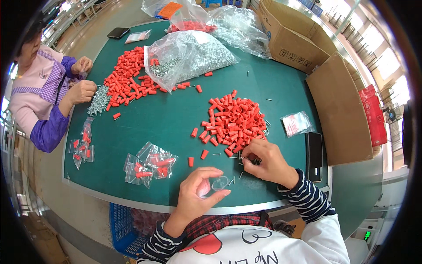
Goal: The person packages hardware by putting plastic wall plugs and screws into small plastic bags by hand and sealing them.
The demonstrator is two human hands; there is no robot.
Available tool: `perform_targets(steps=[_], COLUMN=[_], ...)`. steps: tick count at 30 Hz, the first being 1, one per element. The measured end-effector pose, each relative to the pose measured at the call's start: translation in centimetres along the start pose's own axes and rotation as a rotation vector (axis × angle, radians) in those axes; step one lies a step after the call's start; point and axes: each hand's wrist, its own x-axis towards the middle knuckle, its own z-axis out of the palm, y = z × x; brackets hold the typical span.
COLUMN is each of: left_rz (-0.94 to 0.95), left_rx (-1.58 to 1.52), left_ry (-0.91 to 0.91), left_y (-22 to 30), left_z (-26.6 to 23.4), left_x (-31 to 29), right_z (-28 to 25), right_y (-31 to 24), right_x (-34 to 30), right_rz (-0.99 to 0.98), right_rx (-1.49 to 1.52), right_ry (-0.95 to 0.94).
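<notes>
"Where is the clear plastic bag (pixel 219 183)?"

"Over the near side of the tabletop (pixel 167 119), in the left hand (pixel 193 193). That grip is clamped on it, thumb and forefinger spread around its rounded rim, which looks to face right."

"And the right hand (pixel 270 163)?"

"Farther and to the right, down among loose screws (pixel 241 175). Its thumb and fingertips come close together; I cannot tell whether they pinch one."

"How do the screws lie?"

"Some lie between the hands. The two just right of the bag slant from near left to far right. The right hand is nearer to most of the others, and to the heap of red tapered caps (pixel 237 121) just beyond its fingertips."

"Anything to the left?"

"Filled clear pouches (pixel 141 174) with red caps inside, nearer the left hand."

"Any labels or writing?"

"A pinkish patch in the left palm may be print on the bag, too blurred to read. The flat packet (pixel 296 124) at right has red print. The far carton (pixel 290 48) carries a row of dark handling symbols, and an orange label (pixel 170 10) lies at the far edge. Dark lettering and a red heart mark the white top (pixel 281 240). I make out no brand."
</notes>
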Motion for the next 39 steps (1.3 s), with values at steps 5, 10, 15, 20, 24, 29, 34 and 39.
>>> perform_targets(steps=[5, 10, 15, 20, 24, 29, 34, 39], left_rz=[-0.020, -0.065, -0.049, -0.057, -0.012, 0.035, 0.119, 0.090], left_rx=[-0.017, -0.037, -0.049, -0.054, -0.027, 0.070, 0.093, -0.012], left_ry=[0.022, 0.048, 0.091, 0.148, 0.152, 0.069, 0.004, 0.017], left_y=[-0.2, -0.4, -0.4, -0.2, -0.7, 0.4, 0.9, 1.0], left_z=[0.1, 0.2, 0.5, 0.8, 0.7, 0.3, -0.1, -0.5], left_x=[-0.2, -0.3, -0.1, -0.1, -0.3, -0.2, -1.0, -1.4], right_z=[0.3, 1.0, 2.1, 3.5, 2.4, 1.6, 3.4, 4.4], right_y=[-0.6, -2.9, -5.0, -5.4, -5.7, -4.8, -3.3, -2.3], right_x=[-0.6, -0.3, -0.5, -0.7, -0.6, 1.0, 4.7, 6.5], right_rz=[0.483, 0.489, 0.440, 0.325, 0.100, 0.002, -0.340, -0.419], right_rx=[0.682, 1.013, 1.097, 0.847, 0.549, 0.367, -0.105, -0.296], right_ry=[-0.015, -0.001, -0.039, 0.001, -0.041, 0.102, -0.046, -0.129])
